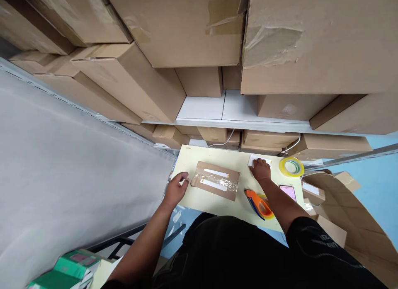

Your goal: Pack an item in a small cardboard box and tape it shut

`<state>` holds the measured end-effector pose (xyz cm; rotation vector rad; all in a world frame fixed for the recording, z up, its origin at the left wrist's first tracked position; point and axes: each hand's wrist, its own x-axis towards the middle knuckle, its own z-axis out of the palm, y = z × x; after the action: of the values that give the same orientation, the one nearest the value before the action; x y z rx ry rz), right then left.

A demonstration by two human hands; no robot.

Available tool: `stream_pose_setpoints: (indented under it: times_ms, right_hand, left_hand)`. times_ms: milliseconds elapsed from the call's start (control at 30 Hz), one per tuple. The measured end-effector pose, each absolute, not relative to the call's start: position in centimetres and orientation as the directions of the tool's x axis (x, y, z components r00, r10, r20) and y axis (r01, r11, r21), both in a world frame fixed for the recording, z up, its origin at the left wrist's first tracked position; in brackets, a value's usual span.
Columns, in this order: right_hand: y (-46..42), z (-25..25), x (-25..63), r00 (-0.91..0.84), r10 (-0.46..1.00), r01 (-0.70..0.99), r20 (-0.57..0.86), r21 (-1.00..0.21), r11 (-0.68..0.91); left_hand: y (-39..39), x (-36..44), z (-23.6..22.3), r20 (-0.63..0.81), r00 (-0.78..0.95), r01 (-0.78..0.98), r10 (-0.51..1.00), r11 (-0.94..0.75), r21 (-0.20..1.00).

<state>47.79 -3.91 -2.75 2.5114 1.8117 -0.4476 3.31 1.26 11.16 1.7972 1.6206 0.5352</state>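
A small flat cardboard parcel (199, 166) lies on the cream table, with a band of clear tape and two white strips with small yellow ends across its top. My left hand (176, 190) is just off the parcel's left edge, thumb and fingers curved but apart, holding nothing. On the far right part of the table, my right hand (260, 170) rests its fingertips on a white sheet or stack of labels (252, 158); the fingers partly cover it. Nearer to me lies an orange and blue tape dispenser (257, 203), below my right wrist.
A roll of yellow-edged clear tape (291, 167) and a phone (288, 192) are at the right of the table (186, 156). Shelves (214, 110) full of cardboard boxes rise behind it. A grey-white wall (77, 164) stands left; a large open carton (360, 222) is at right.
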Motion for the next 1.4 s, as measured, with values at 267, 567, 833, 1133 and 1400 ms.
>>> stream_pose_setpoints:
  times_ms: [267, 567, 833, 1133, 1400]
  right_hand:
    - [-4.3, -2.7, 48.1, 0.401, 0.901, 0.874, -0.162, -0.225, -0.430]
    - [-5.1, -4.3, 53.2, 0.726, 0.639, 0.567, -0.255, -0.302, -0.766]
    - [-5.5, -4.1, 53.7, 0.690, 0.720, 0.681, -0.071, -0.272, -0.680]
    - [-6.1, -0.6, 54.0, 0.473, 0.881, 0.872, 0.009, -0.149, -0.467]
    - [-6.1, 0.6, 52.7, 0.514, 0.854, 0.805, 0.079, -0.389, -0.449]
  left_hand:
    - [2.3, 2.3, 11.1, -0.135, 0.197, 0.725, 0.971, -0.052, 0.687]
    - [4.0, 2.4, 10.3, -0.127, 0.202, 0.688, 0.971, -0.049, 0.724]
    - [3.6, 2.1, 10.2, -0.141, 0.209, 0.698, 0.968, -0.046, 0.715]
    - [4.7, 3.1, 11.1, -0.096, 0.223, 0.688, 0.970, -0.087, 0.720]
    - [6.5, 7.7, 14.6, 0.076, 0.408, 0.674, 0.910, -0.356, 0.647]
